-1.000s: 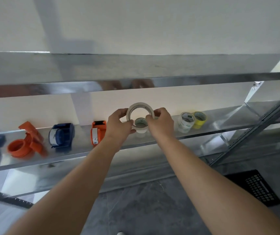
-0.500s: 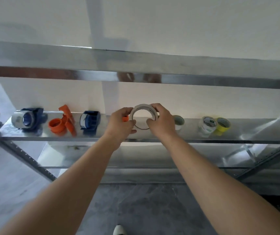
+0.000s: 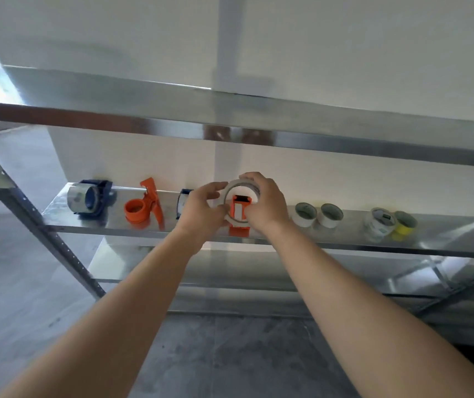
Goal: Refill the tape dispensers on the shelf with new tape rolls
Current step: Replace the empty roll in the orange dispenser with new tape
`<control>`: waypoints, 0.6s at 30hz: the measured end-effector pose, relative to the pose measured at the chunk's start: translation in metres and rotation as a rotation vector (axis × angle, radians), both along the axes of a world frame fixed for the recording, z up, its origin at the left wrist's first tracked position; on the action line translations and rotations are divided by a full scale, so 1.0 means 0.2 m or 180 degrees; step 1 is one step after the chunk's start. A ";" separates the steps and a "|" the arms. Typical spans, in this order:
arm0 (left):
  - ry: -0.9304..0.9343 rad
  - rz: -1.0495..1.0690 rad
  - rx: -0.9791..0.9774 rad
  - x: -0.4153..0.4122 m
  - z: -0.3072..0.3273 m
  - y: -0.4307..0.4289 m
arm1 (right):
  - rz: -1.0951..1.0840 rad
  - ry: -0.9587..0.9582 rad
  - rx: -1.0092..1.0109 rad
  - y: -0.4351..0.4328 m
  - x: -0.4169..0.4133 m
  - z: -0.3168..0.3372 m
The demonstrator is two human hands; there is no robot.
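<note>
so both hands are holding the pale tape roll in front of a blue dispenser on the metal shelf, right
Not blue. The head view shows the left hand and right hand holding the pale tape roll in front of an orange plastic dispenser on the metal shelf.

— What's on the metal shelf (image 3: 350, 229)?
— Left to right: blue dispenser (image 3: 89, 198), orange dispenser (image 3: 141, 209), second blue dispenser (image 3: 182, 200), second orange dispenser (image 3: 240, 215), white roll (image 3: 304, 215), second white roll (image 3: 329, 216), clear roll (image 3: 379, 224), then yellow roll (image 3: 404, 226).

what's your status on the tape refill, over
Both left hand and right hand grip tape roll. Roll up in front of orange dispenser, not yet loaded. Nothing seen in the way.
</note>
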State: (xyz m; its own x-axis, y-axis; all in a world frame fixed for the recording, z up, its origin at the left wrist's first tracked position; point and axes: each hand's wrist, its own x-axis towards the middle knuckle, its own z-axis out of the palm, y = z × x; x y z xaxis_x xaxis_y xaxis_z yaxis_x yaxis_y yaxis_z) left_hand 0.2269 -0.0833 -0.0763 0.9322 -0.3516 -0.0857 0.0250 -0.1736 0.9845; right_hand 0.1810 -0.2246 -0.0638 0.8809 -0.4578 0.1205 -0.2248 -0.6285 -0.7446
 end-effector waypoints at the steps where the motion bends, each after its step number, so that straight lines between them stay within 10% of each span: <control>1: -0.0011 -0.0025 0.0034 0.03 0.00 0.07 | 0.0003 0.0024 -0.0062 0.07 0.03 -0.01; 18: -0.0183 0.0757 0.0387 0.43 -0.04 0.92 | 0.0457 0.0237 -0.0678 0.88 0.40 -0.06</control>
